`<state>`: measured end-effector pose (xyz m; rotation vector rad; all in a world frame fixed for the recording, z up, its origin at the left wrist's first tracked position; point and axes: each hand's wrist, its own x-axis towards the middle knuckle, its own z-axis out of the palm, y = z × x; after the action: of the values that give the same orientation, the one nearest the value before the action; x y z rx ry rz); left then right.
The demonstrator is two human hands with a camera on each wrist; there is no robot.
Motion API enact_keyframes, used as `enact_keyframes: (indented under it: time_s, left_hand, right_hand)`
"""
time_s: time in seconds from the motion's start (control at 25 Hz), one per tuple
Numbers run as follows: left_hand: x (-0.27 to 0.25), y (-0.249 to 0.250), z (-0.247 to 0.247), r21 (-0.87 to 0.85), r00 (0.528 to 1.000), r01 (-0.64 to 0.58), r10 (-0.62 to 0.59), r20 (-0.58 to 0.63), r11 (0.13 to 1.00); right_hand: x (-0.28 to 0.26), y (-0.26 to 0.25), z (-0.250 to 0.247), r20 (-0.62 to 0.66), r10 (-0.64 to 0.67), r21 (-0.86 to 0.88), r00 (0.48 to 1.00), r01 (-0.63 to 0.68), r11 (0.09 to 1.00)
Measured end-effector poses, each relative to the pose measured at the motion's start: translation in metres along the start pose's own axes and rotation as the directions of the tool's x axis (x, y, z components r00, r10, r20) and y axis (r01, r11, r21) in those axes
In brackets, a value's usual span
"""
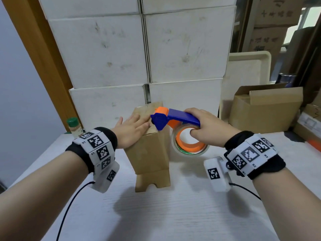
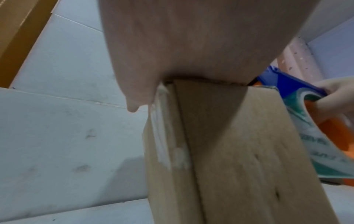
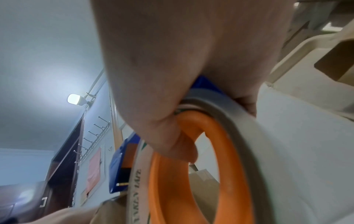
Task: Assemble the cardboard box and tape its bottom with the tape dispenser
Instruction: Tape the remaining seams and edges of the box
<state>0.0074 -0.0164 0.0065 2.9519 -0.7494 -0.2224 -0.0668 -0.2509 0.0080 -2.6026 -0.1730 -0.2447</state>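
Observation:
A small brown cardboard box (image 1: 149,153) stands upright on the white table, its closed flaps facing up and loose flaps at its foot. My left hand (image 1: 132,127) lies flat on the box top (image 2: 210,84) with straight fingers, pressing the flaps down. My right hand (image 1: 203,126) grips the blue and orange tape dispenser (image 1: 173,117), thumb hooked inside the orange core of the tape roll (image 1: 189,143). The dispenser's blue head sits at the right edge of the box top. The same roll (image 3: 201,174) fills the right wrist view.
Stacked white cartons (image 1: 142,49) form a wall right behind the box. An open brown carton (image 1: 265,108) sits at the right, a green-capped bottle (image 1: 73,126) at the left. Cables trail from both wristbands across the table (image 1: 173,214).

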Motion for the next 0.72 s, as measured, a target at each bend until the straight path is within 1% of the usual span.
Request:
enact_keyframes:
  time_s: [0.12, 0.2, 0.28, 0.36, 0.44, 0.52, 0.56, 0.64, 0.72]
  left_hand:
    - [-0.003, -0.001, -0.002, -0.006, 0.999, -0.031, 0.031, -0.007, 0.999]
    - [-0.004, 0.001, -0.004, 0.042, 0.999, -0.046, 0.046, 0.010, 0.998]
    - [-0.004, 0.005, -0.006, 0.096, 0.998, -0.056, 0.052, 0.040, 0.994]
    - [-0.004, 0.008, -0.008, 0.115, 0.998, -0.062, 0.058, 0.036, 0.991]
    - [-0.002, 0.015, -0.007, 0.046, 0.996, -0.084, 0.085, -0.015, 0.995]
    - [-0.003, 0.025, -0.002, -0.109, 0.988, -0.146, 0.138, -0.074, 0.983]
    - [-0.003, 0.028, 0.001, -0.152, 0.983, -0.167, 0.152, -0.101, 0.974]
    - [-0.003, 0.030, 0.005, -0.125, 0.980, -0.176, 0.162, -0.114, 0.976]
    - [-0.002, 0.027, 0.008, -0.061, 0.982, -0.172, 0.166, -0.089, 0.983]
  right_hand:
    - [-0.002, -0.003, 0.003, -0.004, 0.006, 0.061, 1.000, -0.005, 0.998]
    - [-0.005, -0.003, 0.002, 0.004, 0.023, 0.077, 1.000, -0.024, 0.997]
    - [-0.009, -0.002, -0.001, 0.028, 0.037, 0.074, 0.999, -0.039, 0.997]
    - [-0.013, -0.002, -0.003, 0.055, 0.042, 0.041, 0.998, -0.045, 0.998]
    - [-0.017, -0.002, -0.007, 0.074, 0.052, 0.003, 0.996, -0.052, 0.999]
    - [-0.019, -0.001, -0.009, 0.083, 0.074, -0.003, 0.994, -0.074, 0.997]
    - [-0.019, -0.002, -0.010, 0.090, 0.086, 0.003, 0.992, -0.087, 0.996]
    - [-0.017, -0.004, -0.009, 0.107, 0.090, 0.021, 0.990, -0.093, 0.995]
    - [-0.017, -0.008, -0.005, 0.118, 0.051, 0.054, 0.992, -0.058, 0.997]
